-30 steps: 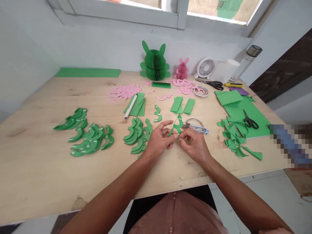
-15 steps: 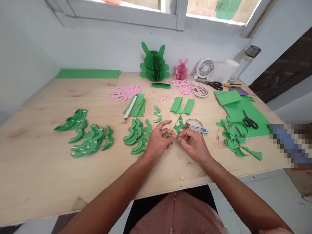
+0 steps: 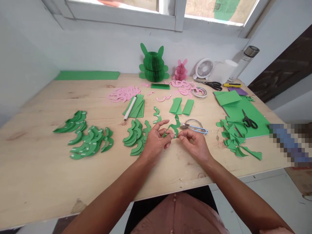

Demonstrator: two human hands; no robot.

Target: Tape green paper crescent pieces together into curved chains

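Note:
Near the table's front middle, my left hand [image 3: 156,138] pinches a curvy green paper piece [image 3: 175,126] between thumb and fingers. Close beside it on the right is my right hand [image 3: 194,143], its thumb and forefinger pressed together at the piece's lower edge; whatever they grip is too small to make out. Blue-handled snips [image 3: 195,128] and a roll of clear tape [image 3: 198,123] lie just beyond my right hand. One wavy green piece with white strips [image 3: 156,115] rests above my left hand. Stacked green curved pieces [image 3: 134,133] lie to its left.
More green curved pieces [image 3: 90,143] lie at left. Green scraps [image 3: 232,135] and black scissors [image 3: 249,119] on green sheets are at right. Behind stand a green paper figure [image 3: 154,67], a pink one [image 3: 180,71] and a white fan [image 3: 204,69]. A pen [image 3: 130,108] lies on folded paper.
The green piece between my hands has turned and shows more of its wavy outline. Both hands stay nearly in place, and the view has shifted slightly.

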